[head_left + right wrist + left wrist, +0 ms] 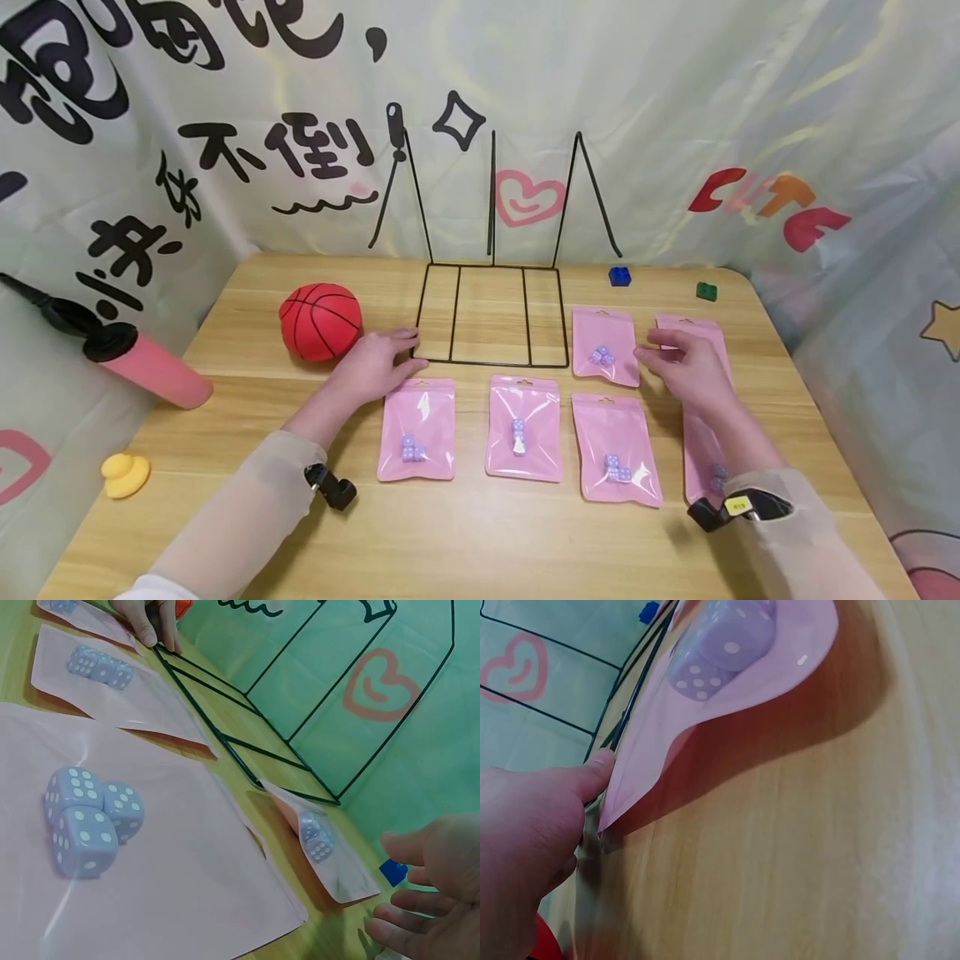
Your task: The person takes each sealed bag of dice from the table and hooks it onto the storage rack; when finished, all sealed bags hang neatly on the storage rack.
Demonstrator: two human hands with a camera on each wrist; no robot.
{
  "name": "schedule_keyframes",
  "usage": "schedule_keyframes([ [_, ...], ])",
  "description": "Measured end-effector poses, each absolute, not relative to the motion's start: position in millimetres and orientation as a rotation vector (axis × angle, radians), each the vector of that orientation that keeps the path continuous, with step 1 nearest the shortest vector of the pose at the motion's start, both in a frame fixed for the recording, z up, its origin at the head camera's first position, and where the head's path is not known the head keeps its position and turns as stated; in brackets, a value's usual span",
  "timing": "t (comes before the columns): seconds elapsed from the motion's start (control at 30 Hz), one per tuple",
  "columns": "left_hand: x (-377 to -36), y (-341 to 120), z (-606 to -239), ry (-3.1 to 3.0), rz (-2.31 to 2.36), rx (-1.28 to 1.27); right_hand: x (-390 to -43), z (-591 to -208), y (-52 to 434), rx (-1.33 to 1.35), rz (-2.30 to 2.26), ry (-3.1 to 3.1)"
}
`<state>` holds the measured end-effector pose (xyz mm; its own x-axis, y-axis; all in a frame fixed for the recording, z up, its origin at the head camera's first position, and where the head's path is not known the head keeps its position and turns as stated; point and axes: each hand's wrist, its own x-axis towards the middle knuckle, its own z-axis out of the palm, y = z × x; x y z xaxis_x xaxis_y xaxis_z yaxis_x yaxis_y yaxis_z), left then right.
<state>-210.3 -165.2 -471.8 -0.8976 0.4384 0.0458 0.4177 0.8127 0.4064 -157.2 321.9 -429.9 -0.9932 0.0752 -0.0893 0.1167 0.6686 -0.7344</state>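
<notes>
Just left of parted, empty right grip (688, 368): pink dice bag (603, 335) | left grip (377, 363) pinches wire rack (527, 317) corner | step, seemingly: bag pickup | next likely needs: edge pinch

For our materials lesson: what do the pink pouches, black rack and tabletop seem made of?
Pink pouches: probably glossy plastic film, from bright glare. Black rack: likely coated metal, given its thin, dark rods. Tabletop: smooth wood or laminate; grain shows.
</notes>
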Motion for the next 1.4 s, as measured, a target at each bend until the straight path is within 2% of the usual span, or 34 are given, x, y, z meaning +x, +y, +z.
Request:
schedule_keyframes([
  [1.0, -207.8, -161.9, -475.6, 2.951, 0.710, 0.629, -180.9, -442.1, 305.7, 0.584, -1.329, 2.604],
  [1.4, -205.8, -160.6, -476.6, 2.926, 0.805, 0.544, -184.5, -435.9, 314.3, 0.448, -1.338, 2.500],
])
